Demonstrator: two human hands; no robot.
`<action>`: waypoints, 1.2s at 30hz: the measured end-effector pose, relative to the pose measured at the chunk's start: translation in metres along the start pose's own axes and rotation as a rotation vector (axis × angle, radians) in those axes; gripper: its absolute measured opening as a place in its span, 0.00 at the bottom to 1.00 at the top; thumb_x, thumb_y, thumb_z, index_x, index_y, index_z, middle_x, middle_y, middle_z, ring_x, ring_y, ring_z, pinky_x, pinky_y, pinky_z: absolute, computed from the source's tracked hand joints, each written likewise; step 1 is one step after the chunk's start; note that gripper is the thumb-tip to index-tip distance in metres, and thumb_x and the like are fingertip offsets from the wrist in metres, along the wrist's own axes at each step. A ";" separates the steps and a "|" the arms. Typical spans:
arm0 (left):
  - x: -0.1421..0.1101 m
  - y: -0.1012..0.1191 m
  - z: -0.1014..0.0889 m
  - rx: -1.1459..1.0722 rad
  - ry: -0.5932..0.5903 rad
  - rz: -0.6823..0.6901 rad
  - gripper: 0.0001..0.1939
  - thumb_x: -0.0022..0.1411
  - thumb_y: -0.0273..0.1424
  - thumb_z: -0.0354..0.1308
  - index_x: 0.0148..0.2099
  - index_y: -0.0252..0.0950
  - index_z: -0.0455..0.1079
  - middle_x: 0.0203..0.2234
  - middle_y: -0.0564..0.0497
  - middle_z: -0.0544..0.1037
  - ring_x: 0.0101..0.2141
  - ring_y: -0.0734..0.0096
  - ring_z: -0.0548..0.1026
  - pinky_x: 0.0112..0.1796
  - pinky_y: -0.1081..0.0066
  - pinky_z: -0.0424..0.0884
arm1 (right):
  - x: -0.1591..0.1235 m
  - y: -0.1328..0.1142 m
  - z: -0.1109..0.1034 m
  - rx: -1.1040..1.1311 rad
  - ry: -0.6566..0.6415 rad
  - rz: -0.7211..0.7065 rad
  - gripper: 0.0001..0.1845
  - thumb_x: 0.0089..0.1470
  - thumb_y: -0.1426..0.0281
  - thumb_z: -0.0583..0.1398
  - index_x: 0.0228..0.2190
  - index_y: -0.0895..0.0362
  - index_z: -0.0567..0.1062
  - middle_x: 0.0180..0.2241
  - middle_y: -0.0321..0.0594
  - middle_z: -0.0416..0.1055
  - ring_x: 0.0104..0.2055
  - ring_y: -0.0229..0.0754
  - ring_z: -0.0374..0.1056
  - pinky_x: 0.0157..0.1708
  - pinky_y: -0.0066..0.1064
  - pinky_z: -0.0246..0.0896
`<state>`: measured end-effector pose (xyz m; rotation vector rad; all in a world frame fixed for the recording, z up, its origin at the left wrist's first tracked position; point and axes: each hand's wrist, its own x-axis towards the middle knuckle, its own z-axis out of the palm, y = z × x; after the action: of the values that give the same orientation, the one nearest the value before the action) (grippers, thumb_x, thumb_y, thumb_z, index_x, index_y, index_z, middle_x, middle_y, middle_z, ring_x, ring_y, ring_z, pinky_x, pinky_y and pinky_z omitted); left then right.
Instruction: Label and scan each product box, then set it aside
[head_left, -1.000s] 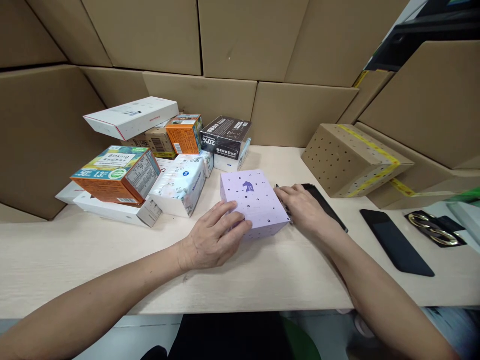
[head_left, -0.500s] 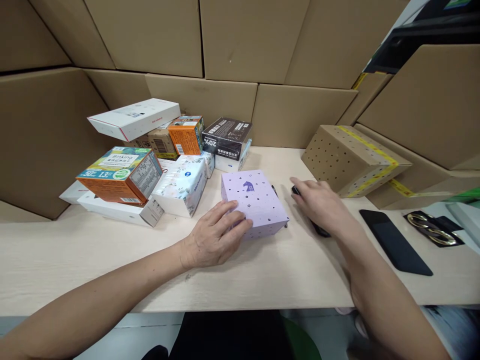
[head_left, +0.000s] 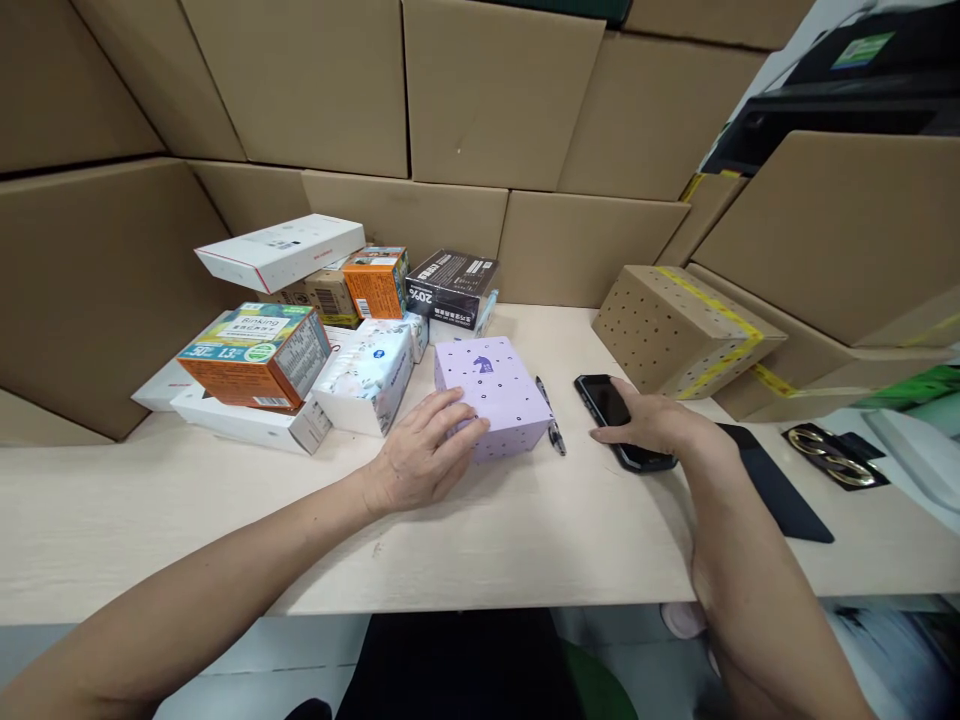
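A lavender box with small dark marks and a horse-head print sits near the middle of the table. My left hand rests over its near left side, fingers extended and slightly spread on it; the thumb is hidden. Right of the box, a black smartphone lies face up. My right hand spans it, thumb at the left edge and fingers at the far right side, closed around it; some fingertips are hidden. Between box and phone lies a patterned pen.
On the left are stacked cartons: an orange Binking box, a tissue pack, a white flat box, a black box. At right stand a dotted cardboard box, a black flat pad and gold-handled scissors. Cardboard walls enclose the back.
The phone, seen as a narrow dark strip before, now shows its screen under my right hand. The pen is more exposed. My left hand stays on the lavender box; the view shifted slightly.
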<state>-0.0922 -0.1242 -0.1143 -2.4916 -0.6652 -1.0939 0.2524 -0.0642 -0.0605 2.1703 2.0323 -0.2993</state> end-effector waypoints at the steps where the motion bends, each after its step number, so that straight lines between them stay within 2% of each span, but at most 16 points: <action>1: 0.000 0.000 0.000 -0.004 -0.001 -0.003 0.21 0.64 0.24 0.58 0.59 0.29 0.67 0.48 0.37 0.74 0.60 0.45 0.69 0.55 0.45 0.75 | 0.002 0.002 0.001 0.010 0.012 -0.008 0.56 0.44 0.48 0.67 0.67 0.59 0.59 0.50 0.60 0.77 0.51 0.66 0.75 0.44 0.48 0.69; 4: -0.001 0.000 0.000 -0.024 -0.003 -0.023 0.23 0.64 0.25 0.57 0.61 0.32 0.66 0.48 0.38 0.75 0.61 0.47 0.69 0.55 0.46 0.75 | 0.006 0.006 0.003 0.063 0.041 -0.009 0.55 0.44 0.47 0.66 0.67 0.59 0.60 0.49 0.59 0.78 0.51 0.66 0.75 0.45 0.48 0.69; 8: -0.001 0.001 0.000 -0.029 -0.006 -0.036 0.23 0.64 0.25 0.57 0.61 0.34 0.66 0.48 0.39 0.75 0.61 0.47 0.69 0.55 0.46 0.75 | 0.003 0.012 -0.003 0.182 0.044 0.019 0.58 0.46 0.45 0.65 0.70 0.57 0.54 0.55 0.58 0.74 0.57 0.65 0.71 0.51 0.48 0.68; 10: 0.001 0.001 0.000 -0.019 -0.015 -0.044 0.22 0.64 0.26 0.57 0.60 0.33 0.67 0.48 0.38 0.75 0.60 0.47 0.69 0.55 0.46 0.75 | -0.001 0.016 -0.009 0.312 0.035 -0.024 0.58 0.49 0.45 0.64 0.72 0.54 0.50 0.54 0.55 0.75 0.55 0.62 0.73 0.52 0.48 0.68; 13: 0.008 0.005 -0.003 0.009 0.011 -0.044 0.21 0.62 0.26 0.59 0.57 0.32 0.68 0.46 0.38 0.76 0.57 0.47 0.71 0.55 0.44 0.74 | -0.013 0.013 -0.017 0.594 0.069 -0.142 0.59 0.50 0.46 0.65 0.72 0.52 0.46 0.49 0.51 0.77 0.47 0.55 0.76 0.46 0.45 0.72; 15: 0.015 0.013 -0.007 -0.020 0.069 -0.042 0.21 0.62 0.26 0.59 0.57 0.32 0.68 0.45 0.39 0.77 0.52 0.52 0.73 0.53 0.48 0.75 | -0.026 0.001 -0.020 0.751 0.162 -0.233 0.60 0.48 0.47 0.67 0.72 0.52 0.47 0.48 0.51 0.77 0.47 0.53 0.76 0.44 0.43 0.73; 17: 0.023 0.025 -0.013 -0.150 0.121 -0.064 0.22 0.64 0.25 0.59 0.60 0.32 0.66 0.44 0.40 0.78 0.47 0.59 0.76 0.48 0.56 0.78 | -0.041 -0.019 -0.021 0.862 0.271 -0.331 0.61 0.46 0.50 0.69 0.72 0.52 0.48 0.49 0.50 0.76 0.47 0.52 0.75 0.44 0.43 0.74; 20: 0.031 0.045 -0.022 -0.385 0.163 -0.161 0.25 0.67 0.28 0.59 0.65 0.33 0.63 0.45 0.41 0.79 0.45 0.63 0.77 0.45 0.61 0.78 | -0.067 -0.055 -0.020 0.979 0.329 -0.489 0.60 0.46 0.53 0.71 0.71 0.49 0.49 0.51 0.49 0.73 0.42 0.48 0.74 0.40 0.42 0.75; 23: 0.031 0.057 -0.025 -0.558 0.161 -0.312 0.32 0.68 0.36 0.61 0.70 0.38 0.58 0.51 0.39 0.78 0.50 0.60 0.77 0.50 0.58 0.78 | -0.086 -0.086 -0.016 0.966 0.382 -0.574 0.58 0.46 0.55 0.71 0.71 0.46 0.50 0.53 0.48 0.71 0.44 0.49 0.73 0.41 0.44 0.75; 27: 0.021 0.062 -0.015 -0.902 0.071 -0.515 0.44 0.66 0.42 0.63 0.75 0.47 0.43 0.51 0.41 0.78 0.44 0.65 0.82 0.44 0.63 0.83 | -0.094 -0.113 -0.005 0.868 0.478 -0.613 0.58 0.46 0.56 0.71 0.71 0.47 0.49 0.56 0.51 0.68 0.54 0.56 0.69 0.48 0.50 0.72; 29: 0.017 0.061 -0.009 -0.964 0.096 -0.541 0.46 0.67 0.41 0.63 0.75 0.49 0.39 0.50 0.43 0.78 0.42 0.66 0.82 0.43 0.64 0.83 | -0.093 -0.120 0.000 0.832 0.491 -0.624 0.58 0.46 0.57 0.70 0.71 0.50 0.49 0.57 0.52 0.67 0.56 0.58 0.67 0.52 0.53 0.69; 32: 0.016 0.059 -0.006 -0.987 0.156 -0.560 0.45 0.68 0.37 0.62 0.75 0.50 0.37 0.54 0.40 0.76 0.44 0.65 0.82 0.44 0.63 0.83 | -0.091 -0.124 0.006 0.803 0.492 -0.615 0.58 0.46 0.58 0.69 0.71 0.54 0.49 0.57 0.54 0.66 0.57 0.58 0.66 0.55 0.54 0.66; 36: 0.018 0.061 -0.006 -1.006 0.091 -0.599 0.53 0.66 0.37 0.65 0.76 0.47 0.28 0.54 0.38 0.75 0.46 0.62 0.82 0.47 0.60 0.82 | -0.092 -0.125 0.013 0.789 0.506 -0.592 0.58 0.47 0.55 0.69 0.71 0.53 0.49 0.57 0.53 0.65 0.59 0.59 0.64 0.58 0.56 0.64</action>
<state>-0.0518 -0.1733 -0.1034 -3.0645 -1.0654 -2.1777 0.1213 -0.1478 -0.0474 2.0600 3.2830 -0.8044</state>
